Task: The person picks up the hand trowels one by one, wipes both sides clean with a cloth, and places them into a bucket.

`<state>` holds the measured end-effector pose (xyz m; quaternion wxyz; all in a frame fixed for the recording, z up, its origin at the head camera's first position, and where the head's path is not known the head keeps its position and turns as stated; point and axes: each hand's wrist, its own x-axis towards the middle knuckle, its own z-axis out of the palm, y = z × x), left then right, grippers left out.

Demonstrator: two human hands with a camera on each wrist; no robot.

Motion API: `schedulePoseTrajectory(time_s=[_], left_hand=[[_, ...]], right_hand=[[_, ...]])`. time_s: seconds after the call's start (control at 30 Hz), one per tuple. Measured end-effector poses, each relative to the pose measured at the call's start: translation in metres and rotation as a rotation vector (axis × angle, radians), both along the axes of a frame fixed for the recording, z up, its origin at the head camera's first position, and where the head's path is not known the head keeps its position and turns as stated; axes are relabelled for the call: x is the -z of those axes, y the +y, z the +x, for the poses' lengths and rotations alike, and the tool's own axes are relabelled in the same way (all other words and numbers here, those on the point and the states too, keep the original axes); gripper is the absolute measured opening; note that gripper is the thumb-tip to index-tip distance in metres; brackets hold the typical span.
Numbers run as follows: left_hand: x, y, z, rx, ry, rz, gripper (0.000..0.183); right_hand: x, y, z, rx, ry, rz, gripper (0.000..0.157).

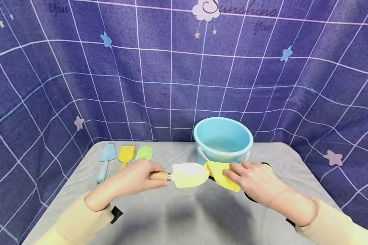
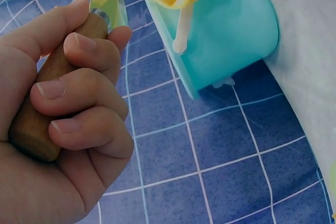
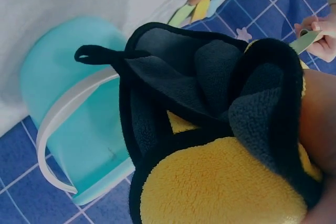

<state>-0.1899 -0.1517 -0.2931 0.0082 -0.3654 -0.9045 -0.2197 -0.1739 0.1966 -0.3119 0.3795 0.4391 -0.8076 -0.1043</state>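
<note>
My left hand grips the wooden handle of a small trowel, its fingers curled round it. The trowel's pale yellow-green blade points right, toward the other hand. My right hand holds a cleaning cloth, yellow on one face and dark grey on the other, with black edging and a hanging loop. One corner of the cloth overlaps the blade's tip in the head view. Folds of the cloth hide most of the right fingers in the right wrist view.
A light blue bucket with a white handle stands behind the hands, at the back of the grey-covered table. At the back left lie a blue shovel, a yellow shovel and a green one. A purple gridded curtain hangs behind.
</note>
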Motion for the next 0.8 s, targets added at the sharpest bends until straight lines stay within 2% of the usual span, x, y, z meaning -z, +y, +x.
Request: schedulePoseTrajectory(time_s=[0.17, 0.33, 0.5, 0.8], left_hand=[[-0.001, -0.001, -0.001, -0.012, 0.009, -0.005, 0.024], [0.001, -0.001, -0.004, -0.012, 0.001, -0.003, 0.025], [0.005, 0.004, -0.006, -0.008, -0.002, -0.004, 0.019], [0.009, 0.018, -0.01, 0.045, -0.015, 0.01, 0.016]], right_hand=[[-0.005, 0.004, 0.0, 0.009, -0.013, -0.023, 0.038], [-0.016, 0.005, 0.001, 0.019, -0.02, -0.049, 0.054], [-0.028, 0.001, 0.003, 0.014, 0.006, -0.089, 0.056], [-0.042, -0.013, 0.006, -0.004, 0.051, -0.135, 0.055]])
